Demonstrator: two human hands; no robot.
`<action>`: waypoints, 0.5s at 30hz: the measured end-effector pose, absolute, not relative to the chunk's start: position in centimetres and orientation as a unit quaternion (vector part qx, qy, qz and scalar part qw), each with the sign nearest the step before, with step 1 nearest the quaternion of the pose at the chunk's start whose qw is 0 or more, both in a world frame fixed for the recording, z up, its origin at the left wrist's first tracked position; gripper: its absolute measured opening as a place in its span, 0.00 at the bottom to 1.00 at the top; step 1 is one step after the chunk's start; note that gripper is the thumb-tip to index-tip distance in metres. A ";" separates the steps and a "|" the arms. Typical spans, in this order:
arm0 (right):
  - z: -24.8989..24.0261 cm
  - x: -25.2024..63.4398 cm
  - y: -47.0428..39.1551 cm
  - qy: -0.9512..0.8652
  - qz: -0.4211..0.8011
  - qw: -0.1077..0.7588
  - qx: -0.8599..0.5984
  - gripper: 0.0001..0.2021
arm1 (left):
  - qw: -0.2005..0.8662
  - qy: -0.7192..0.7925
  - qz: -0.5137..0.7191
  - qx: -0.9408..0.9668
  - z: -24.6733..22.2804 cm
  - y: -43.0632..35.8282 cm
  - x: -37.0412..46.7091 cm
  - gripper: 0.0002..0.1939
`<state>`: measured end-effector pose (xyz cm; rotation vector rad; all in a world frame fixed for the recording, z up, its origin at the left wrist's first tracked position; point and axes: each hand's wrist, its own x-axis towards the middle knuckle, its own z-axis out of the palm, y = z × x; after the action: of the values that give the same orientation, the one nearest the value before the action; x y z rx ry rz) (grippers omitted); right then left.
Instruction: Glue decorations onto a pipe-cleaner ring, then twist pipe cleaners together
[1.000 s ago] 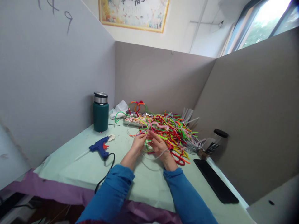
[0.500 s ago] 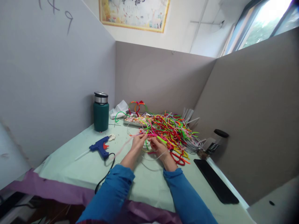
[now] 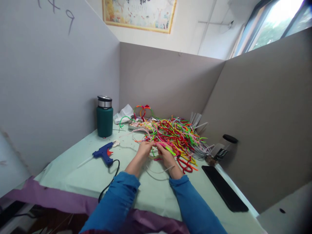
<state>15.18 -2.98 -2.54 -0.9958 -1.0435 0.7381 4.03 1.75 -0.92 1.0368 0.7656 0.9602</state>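
Above the middle of the table my left hand (image 3: 144, 150) is closed in a pinch. My right hand (image 3: 167, 158) is closed just beside it, fingertips nearly meeting the left ones. Between them runs a bright pink pipe cleaner (image 3: 162, 144), and a lime-green length (image 3: 170, 150) lies along the right index finger. A pale pink strand (image 3: 140, 130) curves out to the upper left of the hands. Thin white strands (image 3: 158, 172) loop beneath the hands. Which strand each fingertip grips is partly hidden.
A heap of coloured pipe cleaners (image 3: 182, 133) lies behind the hands, with a metal tray (image 3: 136, 128) of small pieces. To the left are a blue glue gun (image 3: 103, 153) with its cord and a green bottle (image 3: 104, 122). A clear jar (image 3: 220, 149) and black slab (image 3: 224, 188) sit right.
The pale pink strand has swung from the left hand's lower left to its upper left. My right fingers have closed in along the pink pipe cleaner.
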 end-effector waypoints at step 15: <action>-2.9 15.4 -3.1 -0.476 0.381 0.675 -0.415 0.12 | 0.726 0.339 0.382 0.460 -0.4 1.6 3.7 0.15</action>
<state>15.40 -3.10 -2.87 -0.9333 -1.0696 0.8577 3.74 1.61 -0.44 1.0156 0.7474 0.8432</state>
